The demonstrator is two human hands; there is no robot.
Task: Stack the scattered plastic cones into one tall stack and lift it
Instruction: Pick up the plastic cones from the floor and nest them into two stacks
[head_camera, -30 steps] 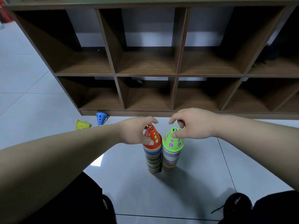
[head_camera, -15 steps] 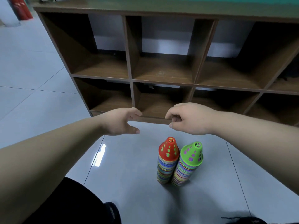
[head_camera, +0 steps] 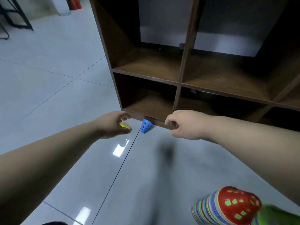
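The yellow cone [head_camera: 124,125] at 10 o'clock should be pinched by the open left hand [head_camera: 112,124]; the right hand [head_camera: 183,124], loosely curled, holds nothing.

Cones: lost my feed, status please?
Left hand open over yellow cone. Right hand empty, near blue cone. Red-topped stack behind. Nothing blocking.

A dark wooden shelf unit [head_camera: 178,82] with open compartments is set on a grey tiled floor [head_camera: 48,88]; black metal legs [head_camera: 14,21] are seen far left.
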